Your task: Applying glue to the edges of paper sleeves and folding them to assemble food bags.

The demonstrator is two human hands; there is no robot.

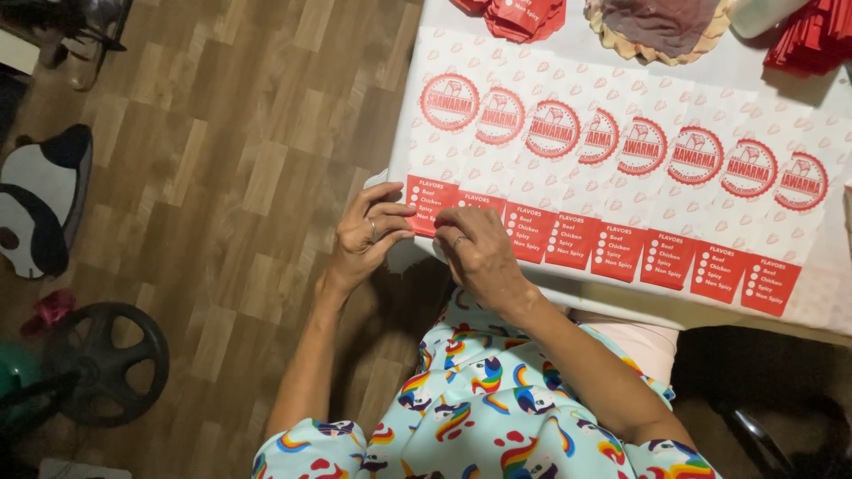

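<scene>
Paper sleeves (612, 177), red and white, lie overlapped in 1 row on the table (710, 75). We pinch the leftmost sleeve's end with left hand (368, 235) and right hand (479, 253) fingers, apparently aligning it; next needs careful, even overlap.

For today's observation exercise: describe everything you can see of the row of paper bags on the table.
The row of paper bags lies flat on the white table, overlapping like fanned cards. Each looks like thin white paper with a faint pattern, a round red emblem and a red panel at the near end. The left hand and right hand touch the leftmost bag.
</scene>
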